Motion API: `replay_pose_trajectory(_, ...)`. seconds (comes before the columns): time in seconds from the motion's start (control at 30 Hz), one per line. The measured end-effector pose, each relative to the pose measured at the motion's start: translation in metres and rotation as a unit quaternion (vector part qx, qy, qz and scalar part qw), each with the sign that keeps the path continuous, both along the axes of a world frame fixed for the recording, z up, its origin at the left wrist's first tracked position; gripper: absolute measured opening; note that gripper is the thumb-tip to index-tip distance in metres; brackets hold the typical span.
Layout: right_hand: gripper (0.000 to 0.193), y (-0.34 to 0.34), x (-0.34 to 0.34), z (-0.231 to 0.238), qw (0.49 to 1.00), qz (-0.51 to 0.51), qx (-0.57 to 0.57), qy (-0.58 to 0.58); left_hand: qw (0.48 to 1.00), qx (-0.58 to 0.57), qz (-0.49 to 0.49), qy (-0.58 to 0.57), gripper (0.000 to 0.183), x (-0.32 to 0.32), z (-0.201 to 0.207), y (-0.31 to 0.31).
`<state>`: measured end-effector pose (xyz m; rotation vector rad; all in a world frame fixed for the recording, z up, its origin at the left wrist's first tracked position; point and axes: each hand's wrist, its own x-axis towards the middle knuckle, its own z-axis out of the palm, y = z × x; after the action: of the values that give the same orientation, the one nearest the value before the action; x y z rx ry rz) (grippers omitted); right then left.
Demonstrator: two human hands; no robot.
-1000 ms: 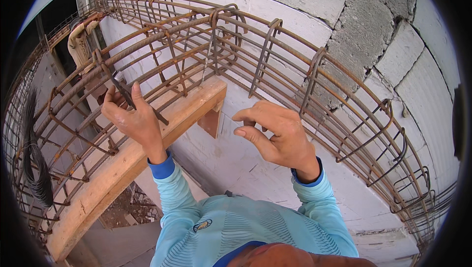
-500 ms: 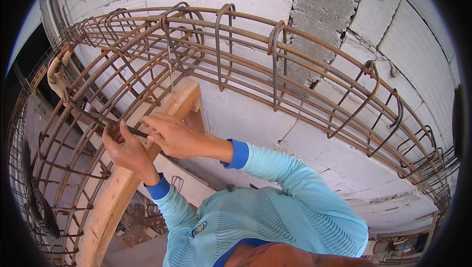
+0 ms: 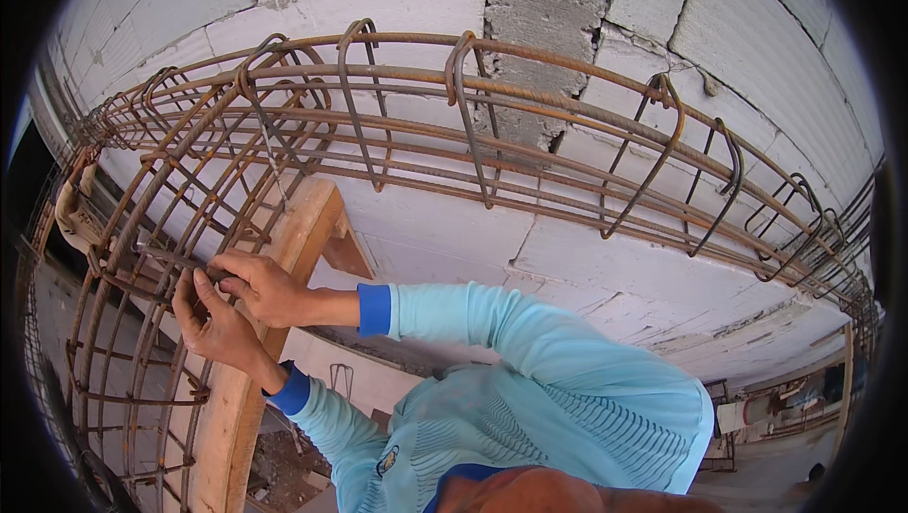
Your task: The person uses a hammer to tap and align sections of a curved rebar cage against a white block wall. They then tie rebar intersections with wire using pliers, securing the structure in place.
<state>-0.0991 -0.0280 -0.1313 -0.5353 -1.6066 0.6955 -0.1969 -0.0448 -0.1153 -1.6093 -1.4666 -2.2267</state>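
Observation:
My left hand [image 3: 216, 326] is raised at the left, thumb and fingers pinched on a dark, slim rod-shaped tool [image 3: 172, 259]. Just beside it, my right hand [image 3: 263, 290] closes around the near end of the same tool, its fingers almost touching the left ones. The tool's far end lies among the bars of a rusty rebar cage [image 3: 567, 112], and its exact kind is hard to make out. Bent stirrups [image 3: 459, 69] loop around the long bars. Under my hands runs a wooden beam [image 3: 305, 220].
A pale block wall [image 3: 426, 229] with a grey concrete column [image 3: 539, 21] stands behind the cage. At the far left, partly behind the bars, is another person [image 3: 76, 210]. Rubble [image 3: 288, 466] lies below beside the beam.
My right hand has slid along the tool toward my left hand, and its fingers have closed in. The whole view has shifted, so the cage appears further left.

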Motion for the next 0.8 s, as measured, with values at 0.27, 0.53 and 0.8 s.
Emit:
replay_pose_trajectory(0.27, 0.029, 0.001, 0.004, 0.016, 0.999, -0.038, 0.022, 0.022, 0.984, 0.11, 0.137, 0.028, 0.032, 0.014, -0.012, -0.002)
replay_pose_trajectory(0.53, 0.012, -0.066, 0.053, 0.102, 0.993, 0.002, 0.065, 0.099, 0.926, 0.363, -0.103, -0.027, 0.032, 0.075, 0.075, -0.027)
replay_pose_trajectory(0.8, 0.026, -0.164, 0.139, 0.091, 0.929, -0.316, 0.185, 0.046, 0.808, -0.006, -0.58, -0.105, 0.033, 0.156, 0.072, -0.073)
